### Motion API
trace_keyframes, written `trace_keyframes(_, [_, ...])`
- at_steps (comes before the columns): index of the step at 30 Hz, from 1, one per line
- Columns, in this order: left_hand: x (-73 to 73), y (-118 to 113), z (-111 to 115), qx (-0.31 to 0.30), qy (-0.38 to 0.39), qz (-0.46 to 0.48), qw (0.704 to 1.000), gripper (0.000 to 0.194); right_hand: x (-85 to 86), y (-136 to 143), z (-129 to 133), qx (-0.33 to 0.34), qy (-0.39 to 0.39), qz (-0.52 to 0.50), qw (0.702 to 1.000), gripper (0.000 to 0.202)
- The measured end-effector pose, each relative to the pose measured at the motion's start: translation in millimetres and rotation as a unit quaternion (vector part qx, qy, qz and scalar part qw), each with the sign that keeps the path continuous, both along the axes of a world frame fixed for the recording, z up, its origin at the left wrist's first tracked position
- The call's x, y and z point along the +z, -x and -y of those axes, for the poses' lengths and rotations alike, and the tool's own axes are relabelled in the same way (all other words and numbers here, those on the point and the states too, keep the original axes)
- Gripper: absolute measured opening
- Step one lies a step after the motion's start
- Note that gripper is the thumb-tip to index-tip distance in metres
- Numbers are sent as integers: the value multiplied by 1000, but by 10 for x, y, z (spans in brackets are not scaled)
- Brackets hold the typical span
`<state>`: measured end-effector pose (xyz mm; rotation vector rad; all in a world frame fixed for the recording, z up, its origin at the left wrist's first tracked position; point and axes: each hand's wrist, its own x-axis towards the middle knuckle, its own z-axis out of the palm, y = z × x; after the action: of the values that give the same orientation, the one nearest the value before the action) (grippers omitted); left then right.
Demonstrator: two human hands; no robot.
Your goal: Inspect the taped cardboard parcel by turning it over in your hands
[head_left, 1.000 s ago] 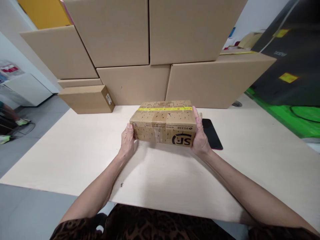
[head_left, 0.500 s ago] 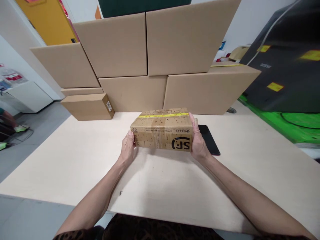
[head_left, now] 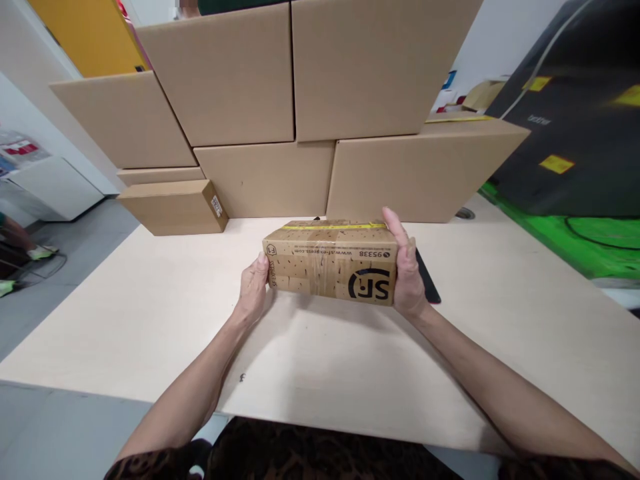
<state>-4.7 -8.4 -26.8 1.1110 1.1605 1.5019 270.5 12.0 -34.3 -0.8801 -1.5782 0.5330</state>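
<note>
Between my two hands is a brown cardboard box [head_left: 325, 270] with SF lettering upside down on its front, clear tape down its middle and a yellow strip along its top. My left hand [head_left: 253, 287] presses its left end, thumb at the near corner. My right hand [head_left: 407, 277] is against the right end, its fingers reaching up past the top edge. The box appears held above the table, tipped so its front face shows; a shadow lies beneath. A dark flat thing with a reddish edge [head_left: 429, 280] lies partly hidden behind my right hand.
Large cardboard boxes [head_left: 360, 73] are stacked along the back of the pale table [head_left: 310, 373]. A smaller carton [head_left: 173, 210] stands at the back left. Beyond the right side are a black covered object [head_left: 580, 147] and a green surface [head_left: 530, 233]. A cable grommet [head_left: 465, 213] sits back right.
The box has come slightly nearer and tilted, showing more front and less top. My right hand moved a little right with it, its fingers now higher over the edge. The view shifted slightly downward.
</note>
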Motion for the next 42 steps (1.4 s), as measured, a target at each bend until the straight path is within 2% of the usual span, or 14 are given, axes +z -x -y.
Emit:
trace_keyframes(6, [-14,-8,5,28,0,10,1000,80,-17,67,68,36,-39,-29,998,78])
trace_keyframes(9, [-35,-1,-12,39,-5,24,999,79,-27,77,49,50,-142,26,988,97])
trace_keyframes(12, [-44,26,-37,67,-12,16,998,78,-57,57,-23,83,-282,103,950,124])
trace_keyframes(15, [-37,63,-45,79,-12,0,997,78,-86,16,-95,76,-329,163,927,135])
trace_keyframes(20, [-78,153,-45,51,-21,-55,997,76,-20,-32,-110,49,-276,131,951,133])
trace_keyframes(24, [-200,223,-84,46,-88,-96,990,79,53,-28,-79,36,-229,71,970,132])
trace_keyframes(27, [-255,232,-78,14,-143,-94,985,86,70,-14,-45,38,-163,10,986,129])
trace_keyframes(29, [-243,222,-45,-20,-161,-95,982,87,86,-5,-19,52,-102,-51,992,121])
trace_keyframes(33, [-138,201,19,-88,-181,-96,975,93,148,1,17,88,22,-164,982,102])
trace_keyframes(36, [-83,190,21,-125,-178,-88,972,94,175,-9,22,97,88,-221,967,92])
trace_keyframes(39, [-86,158,21,-139,-155,-51,977,90,136,-32,8,93,134,-221,962,87])
trace_keyframes(42, [-101,103,47,-132,-103,9,986,80,44,-57,-17,89,137,-182,970,93])
